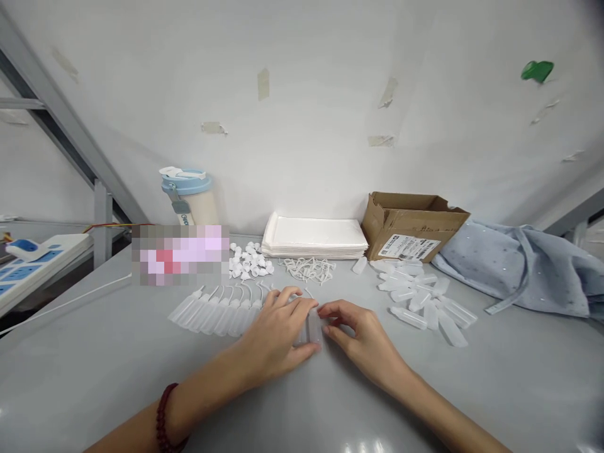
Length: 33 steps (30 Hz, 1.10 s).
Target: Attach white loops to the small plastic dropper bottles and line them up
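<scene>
Several translucent plastic bottles (214, 316) with white caps and thin curved tubes lie side by side in a slanting row. My left hand (285, 330) covers the row's right end. Its thumb and fingers close around the two ends of the last bottle (314, 327), at the row's right edge. Along that bottle's right side is my right hand (356, 330), its curled fingers and thumb apart, fingertips at or very near the bottle. Farther right lies a loose pile of bottles without caps (419, 296). White caps (250, 261) and a heap of thin tubes (309, 269) lie behind the row.
A stack of white packets (316, 236) stands against the wall beside an open cardboard box (415, 226). Blue cloth (514, 270) lies at the right. At the left are a tumbler (193, 198), a blurred pink item (182, 251) and a power strip (42, 267) with a white cable (70, 302).
</scene>
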Tool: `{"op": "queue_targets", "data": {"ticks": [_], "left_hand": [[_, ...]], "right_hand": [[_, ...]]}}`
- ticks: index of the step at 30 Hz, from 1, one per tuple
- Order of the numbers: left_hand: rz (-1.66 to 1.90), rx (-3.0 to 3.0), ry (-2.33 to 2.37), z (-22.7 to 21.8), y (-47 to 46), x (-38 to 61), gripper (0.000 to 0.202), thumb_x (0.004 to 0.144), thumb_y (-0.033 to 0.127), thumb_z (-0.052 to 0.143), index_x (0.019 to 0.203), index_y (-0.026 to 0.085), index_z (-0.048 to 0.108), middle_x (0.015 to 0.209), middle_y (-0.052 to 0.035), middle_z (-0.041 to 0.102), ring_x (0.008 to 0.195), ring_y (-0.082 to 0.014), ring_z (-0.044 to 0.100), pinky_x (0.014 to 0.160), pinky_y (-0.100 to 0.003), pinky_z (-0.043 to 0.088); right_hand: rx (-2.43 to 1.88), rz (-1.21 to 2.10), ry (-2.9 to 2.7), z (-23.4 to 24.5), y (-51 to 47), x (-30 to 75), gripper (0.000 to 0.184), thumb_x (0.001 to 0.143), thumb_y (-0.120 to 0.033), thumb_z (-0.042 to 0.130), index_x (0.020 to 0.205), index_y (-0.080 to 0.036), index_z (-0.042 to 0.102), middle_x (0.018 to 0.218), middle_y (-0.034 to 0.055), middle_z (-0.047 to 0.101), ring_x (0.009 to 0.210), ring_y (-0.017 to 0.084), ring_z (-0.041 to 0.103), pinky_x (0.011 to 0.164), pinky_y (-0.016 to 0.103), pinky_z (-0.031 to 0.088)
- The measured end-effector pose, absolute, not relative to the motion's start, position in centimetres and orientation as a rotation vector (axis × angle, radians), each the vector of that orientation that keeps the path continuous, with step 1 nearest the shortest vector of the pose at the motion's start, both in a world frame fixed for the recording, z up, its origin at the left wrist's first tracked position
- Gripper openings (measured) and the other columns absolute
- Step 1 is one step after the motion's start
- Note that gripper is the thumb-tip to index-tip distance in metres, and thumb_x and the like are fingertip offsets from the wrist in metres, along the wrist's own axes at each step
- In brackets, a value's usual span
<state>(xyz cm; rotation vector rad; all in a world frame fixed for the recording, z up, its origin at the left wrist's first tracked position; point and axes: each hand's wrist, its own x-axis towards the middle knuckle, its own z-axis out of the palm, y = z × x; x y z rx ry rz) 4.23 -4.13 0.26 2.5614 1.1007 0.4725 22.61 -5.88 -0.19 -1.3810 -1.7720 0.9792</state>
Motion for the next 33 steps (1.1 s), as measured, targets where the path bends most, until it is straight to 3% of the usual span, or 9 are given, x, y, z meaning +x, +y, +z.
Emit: {"op": "queue_targets", "data": {"ticks": [14, 33], "left_hand": [[0.420, 2.559, 1.080, 0.60, -4.40, 4.02, 0.045, 0.079, 0.023, 0.059, 0.121, 0.019, 0.044, 0.122, -0.0090, 0.057, 0.127, -0.0308, 0.034, 0.099, -0.049, 0.031], [0.415, 2.615, 1.064, 0.87, -4.35, 3.68, 0.049, 0.078, 0.022, 0.057, 0.124, 0.020, 0.042, 0.123, -0.0093, 0.055, 0.123, -0.0304, 0.038, 0.097, -0.048, 0.031]], "right_hand": [[-1.354, 0.830, -1.921, -0.63, -6.09, 22.43, 0.026, 0.070, -0.003, 0.054, 0.088, -0.021, 0.061, 0.097, 0.0046, 0.067, 0.089, 0.020, 0.061, 0.083, 0.036, 0.047], [-1.400, 0.815, -1.958, -0.74, -6.13, 22.30, 0.025, 0.071, -0.005, 0.056, 0.088, -0.022, 0.061, 0.099, 0.0047, 0.068, 0.094, 0.023, 0.060, 0.088, 0.042, 0.043]]}}
